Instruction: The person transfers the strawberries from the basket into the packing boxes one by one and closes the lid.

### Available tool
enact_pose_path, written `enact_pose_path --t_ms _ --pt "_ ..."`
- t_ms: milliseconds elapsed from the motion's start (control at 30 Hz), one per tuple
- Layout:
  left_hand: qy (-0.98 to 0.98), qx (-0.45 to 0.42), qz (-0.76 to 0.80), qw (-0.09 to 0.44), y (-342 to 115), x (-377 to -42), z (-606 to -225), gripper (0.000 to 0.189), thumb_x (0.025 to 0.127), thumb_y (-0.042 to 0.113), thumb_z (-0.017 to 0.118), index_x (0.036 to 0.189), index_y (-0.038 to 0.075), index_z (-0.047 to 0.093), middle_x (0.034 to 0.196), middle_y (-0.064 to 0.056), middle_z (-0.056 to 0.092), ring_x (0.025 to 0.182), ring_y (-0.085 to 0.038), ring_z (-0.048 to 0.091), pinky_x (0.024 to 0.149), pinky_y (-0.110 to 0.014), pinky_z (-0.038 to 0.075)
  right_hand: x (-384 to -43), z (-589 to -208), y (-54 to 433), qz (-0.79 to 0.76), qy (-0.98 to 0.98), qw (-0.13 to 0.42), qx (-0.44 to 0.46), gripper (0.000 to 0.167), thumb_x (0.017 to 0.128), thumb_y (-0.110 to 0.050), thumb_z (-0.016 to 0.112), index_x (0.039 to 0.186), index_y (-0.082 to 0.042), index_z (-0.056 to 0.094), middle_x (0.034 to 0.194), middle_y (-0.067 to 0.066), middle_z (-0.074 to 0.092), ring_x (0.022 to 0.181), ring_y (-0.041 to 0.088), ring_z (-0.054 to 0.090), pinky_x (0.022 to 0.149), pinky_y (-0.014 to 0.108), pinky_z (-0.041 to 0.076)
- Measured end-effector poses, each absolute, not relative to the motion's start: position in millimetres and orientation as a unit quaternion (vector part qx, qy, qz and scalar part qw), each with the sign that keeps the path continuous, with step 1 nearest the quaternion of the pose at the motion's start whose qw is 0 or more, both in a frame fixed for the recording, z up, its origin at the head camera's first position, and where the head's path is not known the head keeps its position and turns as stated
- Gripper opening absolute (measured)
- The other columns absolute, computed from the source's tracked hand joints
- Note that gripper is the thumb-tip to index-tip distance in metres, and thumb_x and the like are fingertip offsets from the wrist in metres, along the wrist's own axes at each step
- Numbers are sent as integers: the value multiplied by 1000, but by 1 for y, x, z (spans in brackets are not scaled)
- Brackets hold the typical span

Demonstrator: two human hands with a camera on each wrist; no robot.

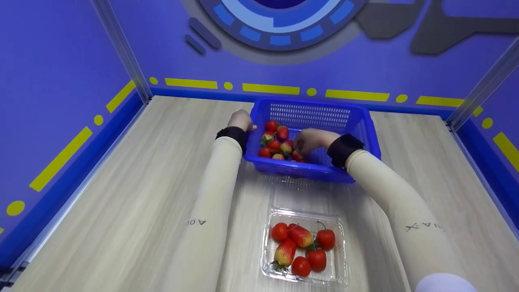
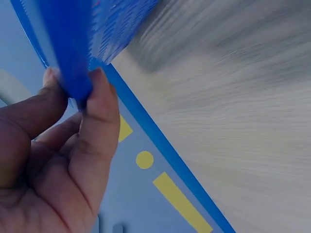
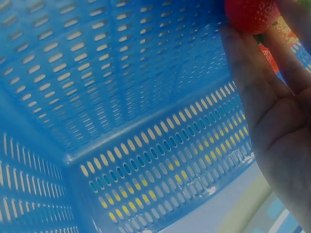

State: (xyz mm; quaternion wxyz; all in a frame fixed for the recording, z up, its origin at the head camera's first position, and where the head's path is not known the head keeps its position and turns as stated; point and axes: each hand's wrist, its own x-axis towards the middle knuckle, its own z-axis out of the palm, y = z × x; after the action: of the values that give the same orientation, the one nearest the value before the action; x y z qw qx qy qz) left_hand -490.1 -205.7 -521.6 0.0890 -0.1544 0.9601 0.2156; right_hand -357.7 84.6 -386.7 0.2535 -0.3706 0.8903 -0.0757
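My left hand pinches the left rim of a blue perforated plastic basket; thumb and fingers meet on the rim in the left wrist view. Inside the basket, my right hand is at the right side of a heap of strawberries and small round red fruits. Its fingertips and thumb hold a strawberry, partly cut off at the top of the right wrist view. In front of the basket, a clear plastic clamshell box contains two strawberries and several round red fruits, some with stems.
The clamshell's transparent lid lies folded back toward the basket. All stands on a light wood-grain table. Blue panels with yellow markings enclose the back and sides, and the basket stands close to the back panel.
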Motion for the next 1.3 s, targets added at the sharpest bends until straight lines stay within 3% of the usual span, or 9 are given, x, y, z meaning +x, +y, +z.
enact_pose_path --t_ms 100,267,433,533,633,700,800,1167,1300 --pt "962 -153 210 88 -215 -523 -550 51 75 42 91 110 8 76 119 -8 74 105 -20 67 100 -36 57 -359 -388 84 -85 886 266 -371 33 83 -3 70 115 6 68 112 23 71 99 30 65 88 39 57" --pt "961 -150 206 109 -193 -455 -481 53 85 37 84 123 4 71 132 -11 70 115 -20 65 105 -32 54 -362 -389 82 -100 872 307 -367 30 82 1 66 111 5 64 101 13 67 86 17 58 72 22 48" --pt "967 -145 187 91 -191 -449 -479 49 86 37 82 122 5 72 131 -10 71 120 -21 65 106 -32 53 -363 -388 80 -112 870 342 -337 30 82 4 64 112 3 62 101 8 63 83 13 55 68 19 47" --pt "965 -146 193 97 -185 -431 -460 48 88 35 80 124 4 71 133 -11 70 122 -23 65 107 -32 53 -362 -387 80 -115 871 355 -319 29 85 3 66 113 1 62 103 8 64 85 13 57 70 20 50" --pt "955 -149 227 119 -171 -378 -408 48 93 28 75 131 0 67 140 -14 65 127 -25 62 111 -33 51 -360 -386 80 -114 873 362 -306 27 88 1 68 114 0 63 105 8 66 87 13 58 75 23 53" --pt "952 -146 248 101 -158 -337 -373 40 94 22 73 126 -2 68 134 -17 68 119 -26 65 105 -34 54 -359 -385 80 -113 873 365 -302 26 89 0 67 115 0 64 108 9 67 89 13 59 78 24 54" --pt "944 -145 275 109 -151 -305 -347 36 97 16 65 128 -3 66 136 -17 66 116 -25 63 105 -34 53 -357 -385 81 -108 874 366 -301 26 90 1 66 116 0 64 114 12 68 92 14 59 81 26 55" --pt "933 -87 337 90 -154 -300 -346 47 102 24 60 134 -10 58 136 -24 65 128 -34 62 112 -41 51 -352 -377 92 -100 876 355 -310 33 90 4 64 122 2 66 120 18 69 98 16 62 94 35 60" --pt "939 -62 333 64 -158 -300 -336 51 103 25 58 137 -12 55 141 -26 61 131 -36 59 114 -44 49 -354 -361 99 -106 877 337 -326 36 90 2 68 126 5 65 123 22 69 107 25 66 97 39 60"
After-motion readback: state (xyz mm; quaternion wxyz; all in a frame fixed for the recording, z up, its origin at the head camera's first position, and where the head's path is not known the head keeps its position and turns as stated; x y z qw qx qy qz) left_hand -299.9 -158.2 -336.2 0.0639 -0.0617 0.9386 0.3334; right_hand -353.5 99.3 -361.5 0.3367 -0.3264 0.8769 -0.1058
